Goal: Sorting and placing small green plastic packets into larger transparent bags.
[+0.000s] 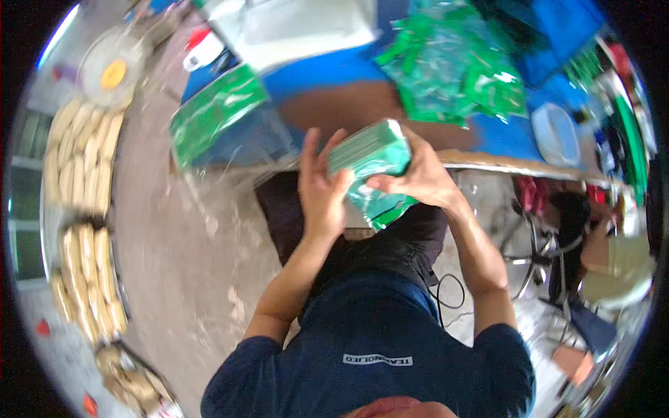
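Observation:
Above my lap, at the table's near edge, I hold a green plastic packet [376,157] tilted between both hands. Its film is glossy, part green and part clear, and its lower end looks loose and crumpled. My right hand [426,174] grips its right side, thumb across the front and fingers at the far edge. At the left side, my left hand [323,191] has its thumb against the packet, with the other fingers stretched upward along the edge. Motion blur hides the packet's contents.
The blue and brown table [327,104] bears a heap of green and clear plastic bags [453,70], a white tray [300,31] and a translucent tub [555,134]. A large green-topped clear bag [223,115] overhangs its left edge. Long tan packs [83,153] are stacked at far left.

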Action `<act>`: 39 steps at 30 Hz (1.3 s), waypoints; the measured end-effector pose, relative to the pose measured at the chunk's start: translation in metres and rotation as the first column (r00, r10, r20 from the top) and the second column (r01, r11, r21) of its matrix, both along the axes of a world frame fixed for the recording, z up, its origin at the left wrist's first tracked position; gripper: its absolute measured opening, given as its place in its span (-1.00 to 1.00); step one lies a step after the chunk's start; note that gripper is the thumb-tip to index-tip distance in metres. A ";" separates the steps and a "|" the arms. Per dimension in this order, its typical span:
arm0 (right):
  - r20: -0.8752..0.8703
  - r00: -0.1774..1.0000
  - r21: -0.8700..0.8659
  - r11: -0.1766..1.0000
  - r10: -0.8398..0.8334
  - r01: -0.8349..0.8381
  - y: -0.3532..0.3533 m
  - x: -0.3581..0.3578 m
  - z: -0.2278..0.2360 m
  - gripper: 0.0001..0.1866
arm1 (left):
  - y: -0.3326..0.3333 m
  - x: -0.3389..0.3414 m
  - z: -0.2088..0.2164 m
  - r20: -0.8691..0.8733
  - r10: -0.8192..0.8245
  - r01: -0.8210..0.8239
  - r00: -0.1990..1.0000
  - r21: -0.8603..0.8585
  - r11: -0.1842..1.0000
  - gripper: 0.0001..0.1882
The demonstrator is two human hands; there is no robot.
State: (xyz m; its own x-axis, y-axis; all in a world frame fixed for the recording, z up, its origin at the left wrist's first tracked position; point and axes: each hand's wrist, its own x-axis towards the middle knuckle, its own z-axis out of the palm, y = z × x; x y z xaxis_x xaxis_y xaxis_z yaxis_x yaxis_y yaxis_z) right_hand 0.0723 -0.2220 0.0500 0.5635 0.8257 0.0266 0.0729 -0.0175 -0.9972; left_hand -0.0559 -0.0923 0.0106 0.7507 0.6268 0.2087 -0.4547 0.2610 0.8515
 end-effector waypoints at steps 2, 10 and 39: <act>0.080 0.993 -0.004 0.996 -0.091 0.092 0.003 -0.019 -0.002 -0.18 | -0.015 -0.001 -0.002 -0.020 0.109 -0.108 0.994 0.043 0.993 -0.29; -0.037 0.998 0.116 0.993 0.041 -0.037 0.025 -0.074 -0.023 -0.22 | 0.003 -0.038 -0.011 -0.086 0.372 -0.325 0.924 0.335 0.884 -0.29; -0.383 0.849 0.150 0.882 -0.365 0.447 0.070 -0.054 -0.003 -0.56 | 0.148 -0.055 0.000 -0.181 0.667 0.225 0.723 0.974 0.020 -0.75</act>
